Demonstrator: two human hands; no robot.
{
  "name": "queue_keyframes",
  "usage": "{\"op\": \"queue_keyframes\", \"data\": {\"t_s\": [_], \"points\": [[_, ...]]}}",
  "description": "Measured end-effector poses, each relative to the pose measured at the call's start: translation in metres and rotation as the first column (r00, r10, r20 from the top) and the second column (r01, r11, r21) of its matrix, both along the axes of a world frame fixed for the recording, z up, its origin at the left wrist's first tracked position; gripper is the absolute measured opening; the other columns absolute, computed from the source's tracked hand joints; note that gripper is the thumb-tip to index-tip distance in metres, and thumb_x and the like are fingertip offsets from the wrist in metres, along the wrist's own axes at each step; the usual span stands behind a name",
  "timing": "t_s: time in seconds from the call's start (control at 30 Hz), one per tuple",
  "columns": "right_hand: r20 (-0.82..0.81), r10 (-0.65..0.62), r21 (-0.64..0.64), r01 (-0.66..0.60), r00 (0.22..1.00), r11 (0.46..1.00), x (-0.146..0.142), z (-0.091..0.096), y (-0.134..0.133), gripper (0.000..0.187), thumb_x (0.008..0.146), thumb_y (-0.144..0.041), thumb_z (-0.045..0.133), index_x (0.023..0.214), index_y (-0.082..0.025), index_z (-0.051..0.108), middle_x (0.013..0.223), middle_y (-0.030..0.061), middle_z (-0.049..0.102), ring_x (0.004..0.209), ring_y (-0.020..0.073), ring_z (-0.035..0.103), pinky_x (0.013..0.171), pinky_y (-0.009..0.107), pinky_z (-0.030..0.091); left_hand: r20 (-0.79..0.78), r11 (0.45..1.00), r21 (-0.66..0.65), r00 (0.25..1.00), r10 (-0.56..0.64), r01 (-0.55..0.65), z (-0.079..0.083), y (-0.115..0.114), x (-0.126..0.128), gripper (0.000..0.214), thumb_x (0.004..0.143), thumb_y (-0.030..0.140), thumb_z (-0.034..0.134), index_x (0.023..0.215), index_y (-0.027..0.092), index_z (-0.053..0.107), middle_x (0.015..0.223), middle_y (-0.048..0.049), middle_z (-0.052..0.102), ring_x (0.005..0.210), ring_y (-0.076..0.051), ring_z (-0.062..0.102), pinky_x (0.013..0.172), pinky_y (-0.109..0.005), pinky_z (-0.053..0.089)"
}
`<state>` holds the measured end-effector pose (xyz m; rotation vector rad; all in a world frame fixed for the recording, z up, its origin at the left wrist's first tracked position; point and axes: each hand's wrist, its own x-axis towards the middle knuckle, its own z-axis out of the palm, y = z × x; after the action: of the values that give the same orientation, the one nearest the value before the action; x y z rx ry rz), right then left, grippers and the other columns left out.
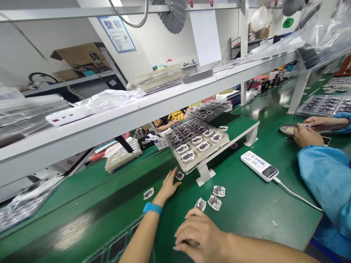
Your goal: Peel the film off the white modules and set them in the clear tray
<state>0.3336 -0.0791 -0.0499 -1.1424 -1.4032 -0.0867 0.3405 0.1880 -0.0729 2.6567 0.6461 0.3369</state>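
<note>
My left hand, with a blue band on its wrist, stretches forward over the green mat, fingers out flat and reaching toward a small white part lying just under the raised tray stand. Another such part lies left of that wrist. My right hand rests low near the front edge with its fingers curled down; whether anything is under them is hidden. Three small white parts lie just beyond it. A stack of clear trays holding several of these parts sits on a small white stand.
A white power bank with its cable lies to the right. A co-worker in blue sleeves works at the right with both hands near a small dish. A long white shelf crosses overhead. More trays sit on the far right.
</note>
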Motion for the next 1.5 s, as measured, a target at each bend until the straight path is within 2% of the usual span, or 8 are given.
{"op": "queue_keyframes", "data": {"t_s": [0.2,0.37,0.5,0.67,0.8,0.87,1.07,1.5], "points": [[0.064,-0.019,-0.027,0.02,0.998,0.999,0.001,-0.002,0.001,0.013,0.097,-0.03,0.055,0.088,-0.024,0.061,0.081,0.0027,0.077,0.072,0.017,0.074,0.079,0.038,0.055,0.015,0.998,0.001,0.998,0.055,-0.055,0.005,-0.016,-0.001,0.032,0.091,0.03,0.068,0.119,0.016,0.063,0.121,-0.0092,0.065,0.111,-0.028,0.062,0.098,-0.053,0.048],[0.045,-0.011,0.052,0.009,0.999,0.999,0.002,0.009,-0.004,0.008,0.094,-0.022,0.059,0.087,-0.021,0.061,0.08,0.0038,0.076,0.072,0.016,0.072,0.078,0.035,0.052,0.087,0.991,-0.085,0.99,0.113,-0.106,0.027,-0.041,-0.039,0.029,0.074,0.03,0.075,0.098,0.015,0.067,0.099,-0.0078,0.065,0.1,-0.03,0.064,0.095,-0.048,0.049],[-0.137,-0.001,0.059,0.009,0.991,0.998,0.001,0.016,-0.008,0.004,0.092,-0.021,0.064,0.088,-0.02,0.065,0.088,0.0076,0.075,0.083,0.0188,0.071,0.077,0.032,0.054,0.122,0.959,-0.263,0.982,0.144,-0.108,0.045,-0.079,-0.085,0.029,0.071,0.038,0.072,0.092,0.02,0.062,0.084,-0.0024,0.066,0.08,-0.026,0.066,0.076,-0.039,0.054],[-0.389,0.036,-0.111,-0.085,0.92,0.99,0.002,0.018,-0.009,0.002,0.087,-0.022,0.07,0.087,-0.021,0.068,0.085,0.0055,0.072,0.083,0.0197,0.069,0.078,0.032,0.054,0.121,0.837,-0.543,0.98,0.158,-0.067,0.053,-0.137,-0.141,0.037,0.07,0.038,0.07,0.1,0.019,0.058,0.079,-0.0005,0.066,0.07,-0.02,0.064,0.063,-0.028,0.051],[-0.439,0.152,-0.227,-0.273,0.886,0.935,0.0,0.016,-0.009,0.003,0.085,-0.022,0.07,0.085,-0.02,0.069,0.085,0.0052,0.073,0.082,0.0196,0.07,0.077,0.032,0.054,0.13,0.622,-0.782,0.967,0.22,-0.037,0.045,-0.166,-0.167,0.042,0.067,0.034,0.075,0.103,0.019,0.059,0.078,0.0017,0.061,0.067,-0.016,0.057,0.061,-0.025,0.047],[-0.428,0.214,-0.23,-0.335,0.878,0.914,-0.002,0.016,-0.01,0.003,0.086,-0.022,0.07,0.086,-0.019,0.069,0.086,0.0056,0.073,0.083,0.0191,0.069,0.077,0.032,0.055,0.143,0.556,-0.831,0.957,0.253,-0.022,0.038,-0.172,-0.174,0.042,0.066,0.033,0.075,0.102,0.019,0.059,0.076,0.003,0.058,0.066,-0.014,0.053,0.06,-0.024,0.044],[-0.394,0.259,-0.28,-0.383,0.882,0.88,-0.009,0.015,-0.011,0.008,0.088,-0.025,0.068,0.084,-0.019,0.069,0.087,0.0062,0.073,0.083,0.0185,0.07,0.076,0.031,0.057,0.146,0.485,-0.874,0.969,0.198,0.033,0.03,-0.178,-0.179,0.037,0.067,0.029,0.073,0.1,0.019,0.059,0.077,0.0036,0.054,0.066,-0.014,0.049,0.061,-0.024,0.041],[-0.39,0.236,-0.321,-0.372,0.89,0.871,-0.007,0.018,-0.01,0.011,0.088,-0.029,0.07,0.082,-0.019,0.068,0.083,0.006,0.074,0.079,0.0181,0.071,0.071,0.03,0.057,0.155,0.481,-0.875,0.971,0.18,0.05,0.034,-0.179,-0.179,0.033,0.07,0.028,0.068,0.1,0.019,0.058,0.081,0.002,0.055,0.069,-0.015,0.051,0.062,-0.025,0.041]]}}
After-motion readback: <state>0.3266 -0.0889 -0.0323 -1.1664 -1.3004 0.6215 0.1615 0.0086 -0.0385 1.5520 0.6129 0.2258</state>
